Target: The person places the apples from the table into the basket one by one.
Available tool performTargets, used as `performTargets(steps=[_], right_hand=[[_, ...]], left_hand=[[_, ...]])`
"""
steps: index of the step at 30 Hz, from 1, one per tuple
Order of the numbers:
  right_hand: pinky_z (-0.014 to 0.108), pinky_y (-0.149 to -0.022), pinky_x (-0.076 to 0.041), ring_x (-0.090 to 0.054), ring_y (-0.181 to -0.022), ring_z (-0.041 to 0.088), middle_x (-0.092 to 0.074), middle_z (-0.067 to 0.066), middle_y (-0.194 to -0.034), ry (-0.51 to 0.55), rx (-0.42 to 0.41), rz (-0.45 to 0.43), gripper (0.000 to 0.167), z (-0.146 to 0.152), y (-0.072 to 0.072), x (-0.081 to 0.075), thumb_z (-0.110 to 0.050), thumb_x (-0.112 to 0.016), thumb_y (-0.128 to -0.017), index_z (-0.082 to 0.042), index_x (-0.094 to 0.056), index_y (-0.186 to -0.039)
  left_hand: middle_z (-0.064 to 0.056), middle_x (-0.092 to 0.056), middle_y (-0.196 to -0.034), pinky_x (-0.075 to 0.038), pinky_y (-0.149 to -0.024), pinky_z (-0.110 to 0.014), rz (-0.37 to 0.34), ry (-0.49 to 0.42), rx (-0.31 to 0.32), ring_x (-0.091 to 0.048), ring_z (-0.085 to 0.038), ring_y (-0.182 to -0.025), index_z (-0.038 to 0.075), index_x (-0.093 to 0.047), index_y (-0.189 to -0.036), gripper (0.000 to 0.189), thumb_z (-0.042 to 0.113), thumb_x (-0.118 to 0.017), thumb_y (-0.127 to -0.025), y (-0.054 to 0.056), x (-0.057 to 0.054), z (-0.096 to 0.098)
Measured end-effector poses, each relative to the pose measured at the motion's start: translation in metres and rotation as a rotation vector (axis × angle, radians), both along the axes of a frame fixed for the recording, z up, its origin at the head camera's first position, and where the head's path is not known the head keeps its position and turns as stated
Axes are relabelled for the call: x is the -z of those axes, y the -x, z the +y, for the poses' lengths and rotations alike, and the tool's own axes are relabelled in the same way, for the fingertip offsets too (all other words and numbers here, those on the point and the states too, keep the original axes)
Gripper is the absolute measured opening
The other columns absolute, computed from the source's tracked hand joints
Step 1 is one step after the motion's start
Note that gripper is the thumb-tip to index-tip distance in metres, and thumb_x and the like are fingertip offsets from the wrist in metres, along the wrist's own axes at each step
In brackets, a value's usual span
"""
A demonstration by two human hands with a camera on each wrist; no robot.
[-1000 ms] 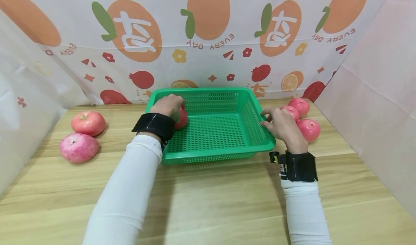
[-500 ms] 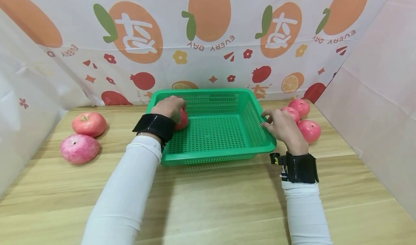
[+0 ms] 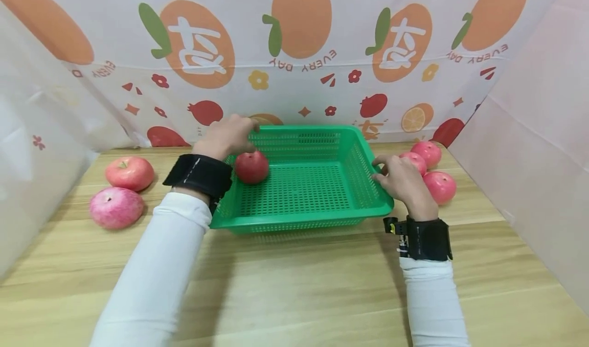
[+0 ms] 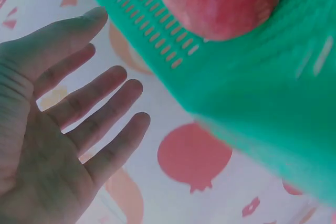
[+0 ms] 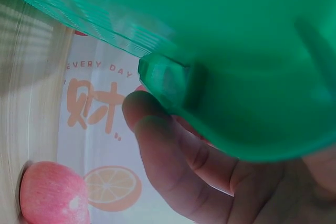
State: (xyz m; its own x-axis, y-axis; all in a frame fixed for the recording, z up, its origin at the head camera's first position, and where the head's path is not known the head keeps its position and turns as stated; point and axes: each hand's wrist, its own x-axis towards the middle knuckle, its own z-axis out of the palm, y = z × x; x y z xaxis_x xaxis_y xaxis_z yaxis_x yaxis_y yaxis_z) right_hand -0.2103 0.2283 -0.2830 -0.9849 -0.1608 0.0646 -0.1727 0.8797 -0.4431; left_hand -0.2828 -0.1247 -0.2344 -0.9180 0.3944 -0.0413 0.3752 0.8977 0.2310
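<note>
A green plastic basket (image 3: pixel 301 222) with slotted sides sits toward the back of the table in the head view. Inside it, at the left end, lies one red apple (image 3: pixel 252 168); the left wrist view also has this apple (image 4: pixel 220 3) near the basket wall. My left hand (image 3: pixel 227 135) hovers over the basket's left back corner. Its fingers are spread and hold nothing, as the left wrist view of that hand (image 4: pixel 58 114) makes plain. At the right end, my right hand (image 3: pixel 405 183) grips the basket's rim, fingers curled under the edge in the right wrist view.
Left of the basket, a red apple (image 3: pixel 130 173) and a pinker apple (image 3: pixel 117 207) lie together on the wooden table (image 3: pixel 303 296). Three pink apples (image 3: pixel 440 187) cluster just beyond my right hand. A fruit-print cloth (image 3: pixel 299 91) hangs behind, with pale side walls.
My left hand has let go of the apple and risen up and to the left, leaving the apple in the basket. My right hand keeps its grip on the rim.
</note>
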Motion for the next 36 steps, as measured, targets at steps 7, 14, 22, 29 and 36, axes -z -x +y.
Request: performTargets(steps=[7, 14, 22, 29, 36], right_hand=[[0.049, -0.079, -0.056, -0.065, -0.086, 0.038, -0.067, 0.030, -0.105, -0.013, -0.009, -0.003, 0.038, 0.000, 0.000, -0.002, -0.004, -0.068, -0.096, 0.012, -0.060, -0.129], [0.050, -0.079, -0.056, -0.064, -0.086, 0.038, -0.067, 0.030, -0.104, -0.011, -0.012, 0.006, 0.036, 0.000, 0.000, -0.001, -0.003, -0.067, -0.096, 0.012, -0.060, -0.128], [0.048, -0.078, -0.056, -0.064, -0.084, 0.038, -0.066, 0.030, -0.104, -0.004, -0.012, 0.003, 0.037, 0.001, 0.001, -0.001, -0.003, -0.067, -0.096, 0.012, -0.060, -0.129], [0.049, -0.079, -0.057, -0.065, -0.085, 0.039, -0.066, 0.031, -0.105, 0.006, -0.012, -0.007, 0.038, 0.001, 0.000, -0.001, -0.004, -0.067, -0.096, 0.012, -0.060, -0.129], [0.051, -0.081, -0.057, -0.065, -0.086, 0.040, -0.065, 0.031, -0.107, 0.011, 0.000, -0.021, 0.040, 0.001, 0.001, -0.001, -0.005, -0.068, -0.096, 0.012, -0.058, -0.131]], left_hand=[[-0.025, -0.062, -0.125, -0.049, -0.089, -0.058, 0.030, -0.058, -0.007, -0.057, -0.041, -0.108, -0.003, -0.059, -0.137, 0.050, 0.011, -0.072, -0.091, -0.008, -0.011, -0.019], [-0.027, -0.063, -0.120, -0.049, -0.090, -0.058, 0.084, -0.072, 0.012, -0.058, -0.042, -0.106, -0.007, -0.061, -0.130, 0.044, 0.007, -0.073, -0.090, -0.014, -0.015, -0.033], [-0.029, -0.062, -0.122, -0.050, -0.089, -0.059, 0.119, -0.025, 0.000, -0.057, -0.043, -0.110, -0.008, -0.061, -0.129, 0.044, 0.006, -0.074, -0.089, -0.020, -0.014, -0.042], [-0.029, -0.063, -0.121, -0.049, -0.089, -0.059, 0.140, -0.017, -0.018, -0.059, -0.043, -0.109, -0.007, -0.063, -0.127, 0.041, 0.006, -0.073, -0.089, -0.025, -0.011, -0.051], [-0.029, -0.062, -0.122, -0.049, -0.086, -0.062, 0.124, -0.018, -0.057, -0.056, -0.044, -0.112, -0.005, -0.062, -0.129, 0.041, 0.009, -0.070, -0.090, -0.029, -0.009, -0.061]])
